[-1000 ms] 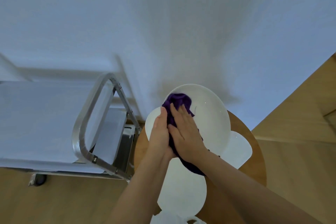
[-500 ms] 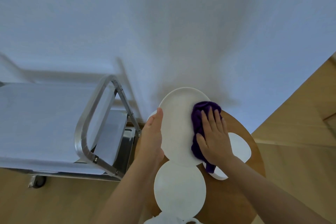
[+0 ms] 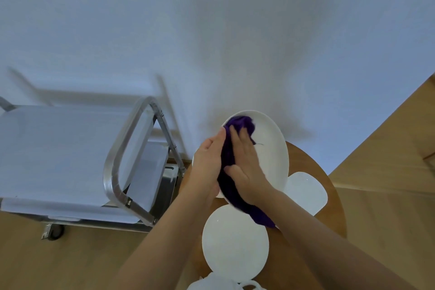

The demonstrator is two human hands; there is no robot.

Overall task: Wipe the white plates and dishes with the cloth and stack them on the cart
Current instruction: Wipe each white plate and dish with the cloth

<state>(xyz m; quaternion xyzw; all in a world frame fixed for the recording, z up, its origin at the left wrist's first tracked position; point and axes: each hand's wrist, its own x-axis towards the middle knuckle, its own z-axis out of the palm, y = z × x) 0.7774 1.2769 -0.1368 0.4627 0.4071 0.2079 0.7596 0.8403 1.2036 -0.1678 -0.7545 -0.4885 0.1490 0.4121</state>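
A large white oval plate point(image 3: 270, 148) is held tilted above the round wooden table point(image 3: 329, 195). My left hand point(image 3: 208, 160) grips its left rim, fingers behind the plate. My right hand point(image 3: 244, 165) lies flat on a purple cloth point(image 3: 229, 160) and presses it against the left part of the plate's face. The cloth's tail hangs below the plate. A round white plate point(image 3: 235, 242) lies on the table in front of me, and a squarish white dish point(image 3: 306, 192) sits to its right.
A steel cart point(image 3: 70, 148) with a white top shelf and a tubular handle point(image 3: 122, 148) stands left of the table on a wooden floor. More white dishes point(image 3: 219, 283) show at the bottom edge. A white wall is straight ahead.
My right hand has swept the cloth from the plate's right side back to its left side, close to my left hand. The plate has tilted slightly.
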